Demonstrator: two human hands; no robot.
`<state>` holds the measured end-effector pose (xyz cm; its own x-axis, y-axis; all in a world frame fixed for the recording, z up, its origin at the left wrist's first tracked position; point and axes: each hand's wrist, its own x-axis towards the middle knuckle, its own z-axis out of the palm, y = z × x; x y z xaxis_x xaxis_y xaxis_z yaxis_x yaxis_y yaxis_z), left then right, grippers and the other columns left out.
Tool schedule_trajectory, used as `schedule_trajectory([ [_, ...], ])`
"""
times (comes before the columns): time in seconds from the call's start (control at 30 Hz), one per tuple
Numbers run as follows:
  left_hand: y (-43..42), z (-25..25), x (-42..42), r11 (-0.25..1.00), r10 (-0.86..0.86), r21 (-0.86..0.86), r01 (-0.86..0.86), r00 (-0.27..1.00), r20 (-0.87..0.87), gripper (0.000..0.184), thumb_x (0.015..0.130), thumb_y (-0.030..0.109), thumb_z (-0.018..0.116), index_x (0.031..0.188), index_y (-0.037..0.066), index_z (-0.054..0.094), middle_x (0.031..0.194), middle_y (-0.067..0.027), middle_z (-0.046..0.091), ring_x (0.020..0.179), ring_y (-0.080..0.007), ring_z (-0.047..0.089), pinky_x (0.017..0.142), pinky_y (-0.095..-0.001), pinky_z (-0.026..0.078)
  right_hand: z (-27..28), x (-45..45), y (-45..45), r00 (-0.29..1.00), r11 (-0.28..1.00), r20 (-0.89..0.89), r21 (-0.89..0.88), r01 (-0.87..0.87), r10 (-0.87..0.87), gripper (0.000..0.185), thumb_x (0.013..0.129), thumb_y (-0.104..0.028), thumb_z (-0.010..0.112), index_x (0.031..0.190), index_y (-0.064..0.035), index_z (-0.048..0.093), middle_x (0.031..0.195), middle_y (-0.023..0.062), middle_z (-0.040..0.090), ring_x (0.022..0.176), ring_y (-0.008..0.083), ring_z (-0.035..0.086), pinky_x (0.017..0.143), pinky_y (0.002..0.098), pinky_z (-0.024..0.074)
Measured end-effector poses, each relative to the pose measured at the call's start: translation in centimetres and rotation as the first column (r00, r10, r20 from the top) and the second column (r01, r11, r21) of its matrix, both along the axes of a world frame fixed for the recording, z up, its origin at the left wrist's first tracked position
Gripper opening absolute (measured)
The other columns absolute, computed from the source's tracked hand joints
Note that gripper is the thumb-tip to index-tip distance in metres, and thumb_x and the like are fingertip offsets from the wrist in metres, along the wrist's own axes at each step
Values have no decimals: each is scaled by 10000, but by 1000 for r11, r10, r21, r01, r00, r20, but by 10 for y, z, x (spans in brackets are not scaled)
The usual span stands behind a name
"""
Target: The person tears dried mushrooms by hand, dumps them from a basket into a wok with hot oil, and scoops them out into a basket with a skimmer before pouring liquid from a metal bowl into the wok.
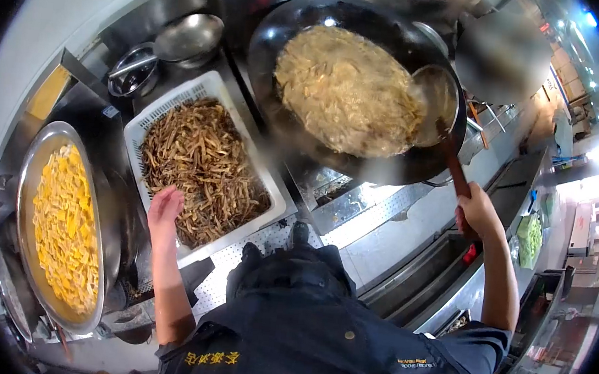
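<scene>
My right hand [479,211] is wrapped round the wooden handle of a wide, round skimmer [437,92]. The skimmer's head rests against the right side of a large dark wok [260,105], partly in the bubbling liquid. Pale strips of food [350,92] churn in that foaming liquid. My left hand [166,207] hovers at the near left edge of a white plastic basket [230,99], its fingers loosely stretched and nothing visible in them. Heaped inside the basket are brown, dried-looking strips [205,168].
To the left stands a big metal bowl [27,177] of yellow and pale chopped pieces [64,230]. A metal ladle [190,38] lies over a small bowl of dark liquid [134,80] behind the basket. A steel trough [420,276] runs along the right.
</scene>
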<state>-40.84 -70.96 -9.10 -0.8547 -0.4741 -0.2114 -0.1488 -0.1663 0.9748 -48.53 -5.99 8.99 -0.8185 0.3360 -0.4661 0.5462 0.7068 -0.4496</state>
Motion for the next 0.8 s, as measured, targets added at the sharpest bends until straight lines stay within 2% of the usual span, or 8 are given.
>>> schedule_trajectory([
  [0.03, 6, 2, -7, 1000, -10, -1, 10, 1000, 8, 309, 1034, 129, 682, 1315, 7, 644, 1169, -59, 719, 1091, -144, 671, 946, -286, 534, 2, 6, -5, 1000, 1000, 8, -7, 4, -4, 167, 1013, -128, 573, 1123, -6, 544, 743, 124, 633, 550, 211, 628, 490, 416, 528],
  [0.1, 17, 6, -18, 1000, -17, -8, 17, 1000, 6, 311, 1035, 129, 680, 1318, 6, 641, 1174, -63, 717, 1093, -146, 670, 946, -288, 533, 11, 13, -22, 964, 878, 230, -423, 222, -133, 159, 1023, -77, 562, 1145, -25, 474, 709, 114, 588, 498, 218, 598, 412, 385, 477],
  [0.13, 23, 8, -25, 1000, -16, -6, 16, 1000, -4, 313, 1036, 128, 679, 1321, 5, 638, 1179, -67, 715, 1094, -148, 670, 947, -289, 533, 22, 12, -33, 944, 825, 299, -492, 277, -139, 167, 1032, -81, 569, 1153, -27, 468, 733, 102, 576, 492, 187, 571, 409, 356, 459],
  [0.2, 32, 14, -30, 1000, -3, -8, 3, 1000, -2, 309, 1039, 127, 674, 1317, -1, 637, 1189, -75, 713, 1100, -155, 670, 952, -294, 535, 18, 5, -32, 926, 713, 374, -633, 301, -60, 213, 1022, -102, 624, 1156, -20, 481, 816, 96, 608, 531, 163, 582, 437, 323, 486],
  [0.27, 35, 12, -32, 1000, 3, -12, -3, 1000, -7, 315, 1039, 127, 672, 1322, -6, 635, 1196, -85, 713, 1099, -167, 675, 966, -304, 540, 8, -10, -45, 926, 683, 370, -657, 318, -75, 171, 1017, -101, 634, 1092, 1, 519, 769, 83, 600, 516, 160, 568, 430, 318, 461],
  [0.33, 37, 20, -25, 1000, 19, -14, -19, 1000, -8, 322, 1036, 124, 673, 1328, -7, 635, 1201, -92, 714, 1101, -174, 679, 973, -308, 543, -18, -33, -52, 949, 539, 304, -814, 215, 81, 145, 1008, -93, 645, 997, 24, 560, 708, 64, 587, 494, 155, 545, 428, 309, 431],
  [0.67, 16, 42, 63, 942, 336, -30, -335, 942, 10, 351, 1045, 134, 667, 1358, -17, 618, 1186, -76, 700, 1102, -165, 668, 997, -310, 529, -148, -182, -103, 999, 295, 54, -954, 49, 7, 151, 1002, -108, 673, 956, 25, 617, 789, 91, 638, 612, 168, 601, 561, 326, 506],
  [0.8, 16, 39, 116, 914, 406, 6, -406, 914, -10, 356, 1072, 204, 637, 1364, 1, 616, 1189, -60, 702, 1088, -146, 662, 998, -316, 527, -164, -221, -96, 999, 462, -49, -886, -33, -24, 146, 977, -69, 688, 974, 44, 595, 765, 92, 638, 618, 187, 627, 552, 371, 532],
])
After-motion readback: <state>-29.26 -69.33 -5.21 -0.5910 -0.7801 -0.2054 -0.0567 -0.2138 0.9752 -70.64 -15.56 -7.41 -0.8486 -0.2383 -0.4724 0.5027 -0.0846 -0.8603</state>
